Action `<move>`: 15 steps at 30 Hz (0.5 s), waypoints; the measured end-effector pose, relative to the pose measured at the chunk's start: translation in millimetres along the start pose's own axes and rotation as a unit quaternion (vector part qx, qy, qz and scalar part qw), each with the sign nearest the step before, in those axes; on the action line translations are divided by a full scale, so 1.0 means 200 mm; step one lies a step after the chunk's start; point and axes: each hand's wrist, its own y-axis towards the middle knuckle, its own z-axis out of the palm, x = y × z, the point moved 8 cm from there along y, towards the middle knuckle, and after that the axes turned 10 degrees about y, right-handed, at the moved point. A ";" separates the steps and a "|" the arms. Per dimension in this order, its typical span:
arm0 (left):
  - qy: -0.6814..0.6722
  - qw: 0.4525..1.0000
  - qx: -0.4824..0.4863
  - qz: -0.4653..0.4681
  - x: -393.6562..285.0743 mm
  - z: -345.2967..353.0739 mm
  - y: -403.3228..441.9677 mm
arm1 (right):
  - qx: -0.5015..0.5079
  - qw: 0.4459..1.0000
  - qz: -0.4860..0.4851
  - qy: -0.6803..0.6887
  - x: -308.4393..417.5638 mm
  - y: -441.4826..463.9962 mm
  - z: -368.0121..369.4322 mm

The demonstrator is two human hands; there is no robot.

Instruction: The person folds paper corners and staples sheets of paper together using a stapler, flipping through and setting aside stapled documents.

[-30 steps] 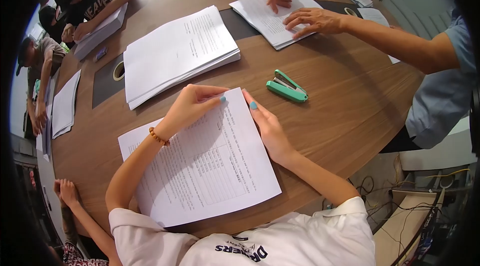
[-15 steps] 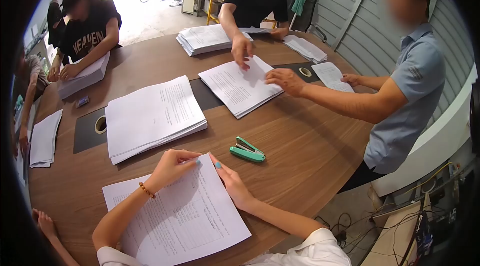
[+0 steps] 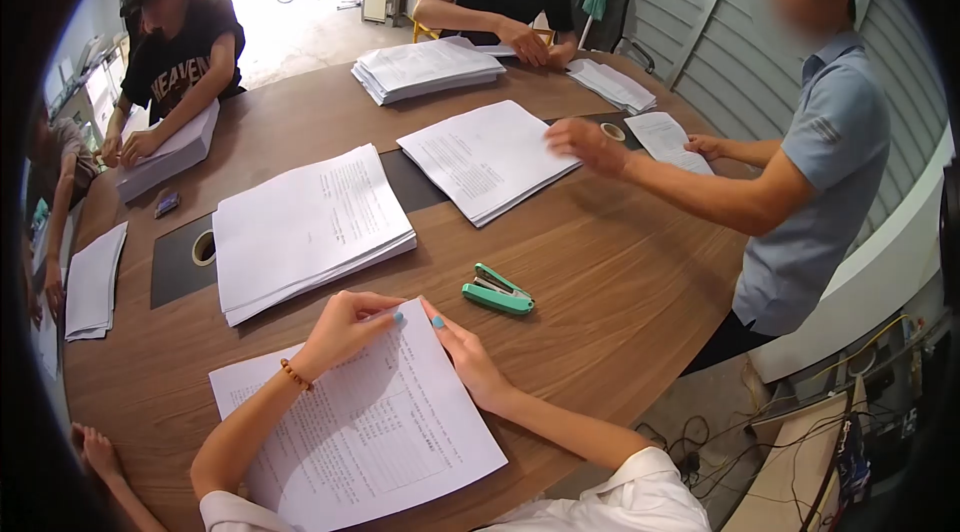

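Note:
Printed sheets of paper [image 3: 375, 432] lie on the table in front of me, one page of text with a table on top. My left hand [image 3: 345, 332] is closed on their far edge, thumb on the page and fingers behind it. Along the right edge near the far corner, my right hand [image 3: 468, 364] pinches the same sheets, its thumb on top. A green stapler [image 3: 498, 292] rests on the wood just beyond my right hand, touched by neither hand. Beyond my left hand is a large stack of printed paper [image 3: 310, 227].
Another paper stack [image 3: 485, 157] lies mid-table, near the hand [image 3: 590, 144] of a person in a blue shirt. Across the table, a person in black sits behind a tall pile [image 3: 425, 72]. A tape roll [image 3: 203, 248] is at left. Cables [image 3: 700, 442] hang at lower right.
The blue-shirted person's hand has drawn back right from the middle stack. The seated person across has pulled a hand back from it. My hands keep nearly the same hold.

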 end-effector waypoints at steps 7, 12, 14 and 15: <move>0.002 1.000 0.000 -0.004 -0.01 0.00 0.00 | 0.005 1.000 0.009 0.004 -0.01 0.00 0.00; 0.008 1.000 0.007 -0.018 -0.03 0.00 -0.01 | -0.001 1.000 0.001 -0.016 0.01 -0.01 0.00; 0.008 1.000 0.008 -0.018 -0.03 0.00 -0.01 | -0.004 1.000 0.002 -0.014 0.01 -0.01 0.00; 0.004 1.000 0.005 -0.010 -0.02 0.00 -0.01 | -0.007 1.000 0.003 -0.013 0.01 -0.01 0.00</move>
